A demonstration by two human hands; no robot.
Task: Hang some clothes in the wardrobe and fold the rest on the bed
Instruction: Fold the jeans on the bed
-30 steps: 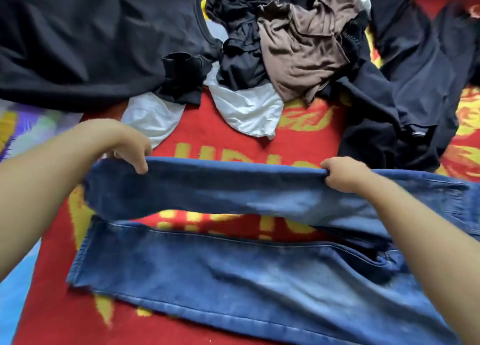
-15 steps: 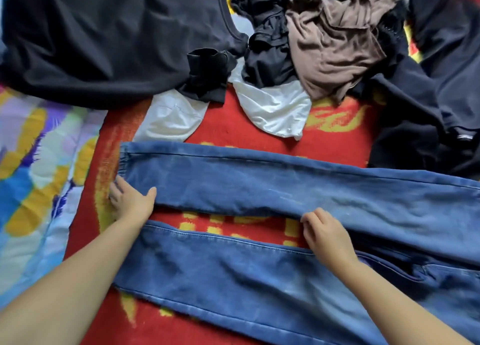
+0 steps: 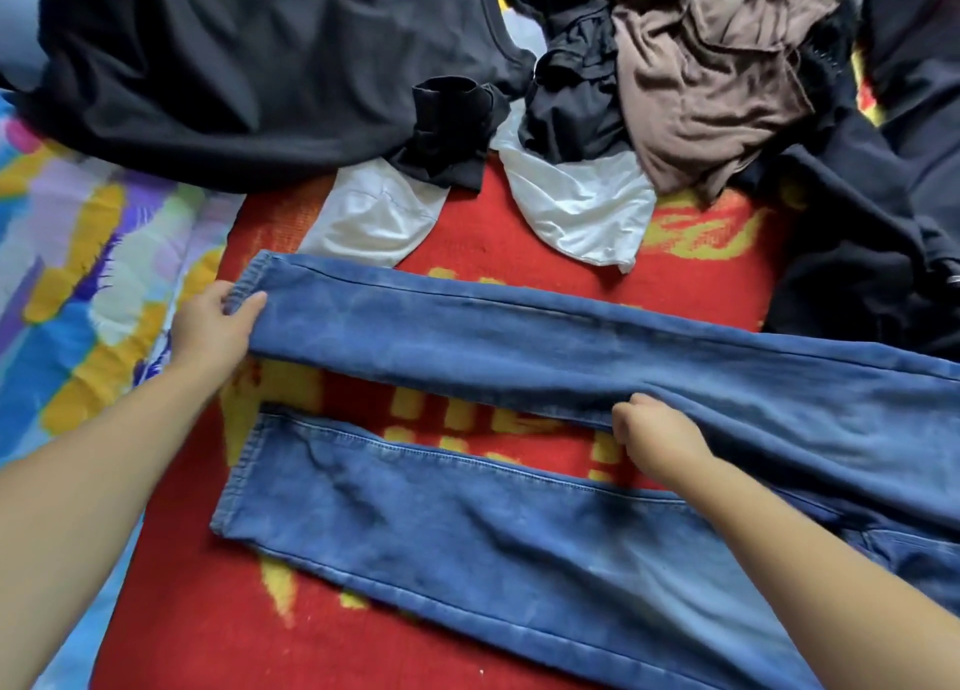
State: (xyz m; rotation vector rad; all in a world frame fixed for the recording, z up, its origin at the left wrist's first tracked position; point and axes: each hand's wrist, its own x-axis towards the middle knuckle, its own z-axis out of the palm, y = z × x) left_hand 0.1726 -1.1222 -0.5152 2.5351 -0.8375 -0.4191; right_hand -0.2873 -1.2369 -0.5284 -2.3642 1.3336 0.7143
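A pair of blue jeans (image 3: 519, 336) lies spread on a red and yellow blanket (image 3: 467, 221), legs pointing left and a strip of blanket showing between them. My left hand (image 3: 215, 320) pinches the hem of the far leg, thumb on top of the denim. At the near edge of that same leg, close to the crotch, my right hand (image 3: 654, 429) grips the fabric with curled fingers. The near leg (image 3: 441, 523) lies flat below both hands.
A large black top (image 3: 249, 65) lies spread at the back left. A heap of black, brown (image 3: 706, 91) and white (image 3: 582, 200) garments sits at the back centre, dark clothes (image 3: 852, 252) at the right. A multicoloured sheet (image 3: 78, 252) covers the bed's left side.
Both hands had let the far leg down and lay on the denim. Now the left one has slid up to pinch the hem and the right one has curled onto the leg's near edge.
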